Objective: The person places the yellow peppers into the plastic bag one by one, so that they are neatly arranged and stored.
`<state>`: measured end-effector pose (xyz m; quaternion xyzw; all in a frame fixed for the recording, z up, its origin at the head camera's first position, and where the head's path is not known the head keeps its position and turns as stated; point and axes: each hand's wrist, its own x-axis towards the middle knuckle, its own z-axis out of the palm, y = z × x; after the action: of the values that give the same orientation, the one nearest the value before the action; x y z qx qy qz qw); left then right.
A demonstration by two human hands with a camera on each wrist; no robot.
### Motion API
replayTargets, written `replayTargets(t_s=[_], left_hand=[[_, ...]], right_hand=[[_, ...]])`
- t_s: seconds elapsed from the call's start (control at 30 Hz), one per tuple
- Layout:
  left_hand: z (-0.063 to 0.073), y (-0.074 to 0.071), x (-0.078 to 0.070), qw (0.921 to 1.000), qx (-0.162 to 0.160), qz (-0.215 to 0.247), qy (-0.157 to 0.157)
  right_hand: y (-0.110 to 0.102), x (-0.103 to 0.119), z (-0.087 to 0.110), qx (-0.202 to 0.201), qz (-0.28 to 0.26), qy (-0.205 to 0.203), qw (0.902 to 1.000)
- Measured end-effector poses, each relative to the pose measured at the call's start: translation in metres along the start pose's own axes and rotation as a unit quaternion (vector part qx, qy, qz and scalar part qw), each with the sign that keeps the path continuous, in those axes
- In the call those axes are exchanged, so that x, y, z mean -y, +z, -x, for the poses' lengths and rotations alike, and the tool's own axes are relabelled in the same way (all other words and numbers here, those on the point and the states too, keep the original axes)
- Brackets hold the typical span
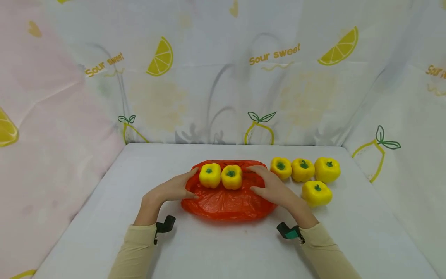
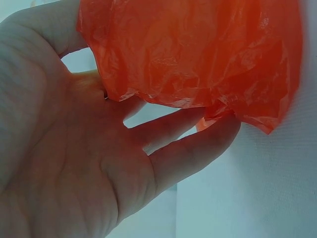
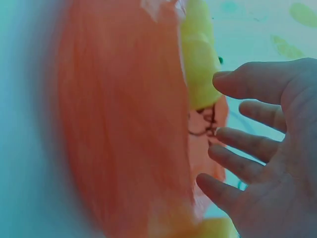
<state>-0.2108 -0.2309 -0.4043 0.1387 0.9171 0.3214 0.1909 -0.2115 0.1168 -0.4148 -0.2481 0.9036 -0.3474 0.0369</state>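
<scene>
Head view: what are the hands doing?

– Left hand [image 1: 170, 190]: fingers spread and fairly straight, tips against the left edge of the red plastic bag [image 1: 223, 211]. Thumb tip is hidden by film in the wrist view. Right hand [image 1: 277, 189]: fingers apart, grasping nothing, at the bag's right edge. Can't confirm contact there.

– So the bag is between them?

– Yes, flat and wide on the white table [image 1: 209, 252], most of its near part showing between and nearer than the hands. Two yellow peppers [image 1: 210, 176] sit side by side on its far half, also between the hands, slightly closer to the left. Can't tell if they're inside the mouth or just on top.

– Handling?

– Bag looks like thin film: light, limp, slick, probably easy to tear. I'd pinch the rim at both sides, one layer each. Peppers look glossy and firm, maybe slippery; wrap fingers round the sides.

– Anything farther out?

– Three peppers [image 1: 303, 170] in a row right of the bag, a fourth pepper [image 1: 317, 193] nearer. Lemon-print cloth [image 1: 205, 97] behind the far edge.
</scene>
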Motion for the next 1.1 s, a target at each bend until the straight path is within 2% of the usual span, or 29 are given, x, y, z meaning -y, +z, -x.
replayTargets(t_s=[0.27,0.43,0.53,0.73,0.93,1.1], left_hand=[[0.001,-0.002,-0.002,0.9999,0.001,-0.014,-0.003],[0.002,-0.002,-0.004,0.9999,0.003,-0.013,0.0],[0.002,-0.001,-0.003,0.9999,0.004,-0.012,-0.001],[0.002,0.0,-0.003,0.9998,0.006,-0.017,0.002],[0.001,-0.001,-0.003,0.9999,0.007,-0.015,-0.002],[0.001,-0.001,-0.004,0.9999,0.008,-0.011,-0.003]], right_hand=[[-0.029,-0.005,0.019,-0.011,0.004,0.023,0.9997],[-0.048,-0.01,0.029,-0.002,-0.019,0.053,0.9984],[-0.059,-0.015,0.036,0.002,-0.015,0.065,0.9978],[-0.078,-0.022,0.046,0.006,0.015,0.065,0.9978],[-0.093,-0.027,0.057,0.024,0.013,0.082,0.9963],[-0.1,-0.032,0.063,0.022,0.024,0.068,0.9971]])
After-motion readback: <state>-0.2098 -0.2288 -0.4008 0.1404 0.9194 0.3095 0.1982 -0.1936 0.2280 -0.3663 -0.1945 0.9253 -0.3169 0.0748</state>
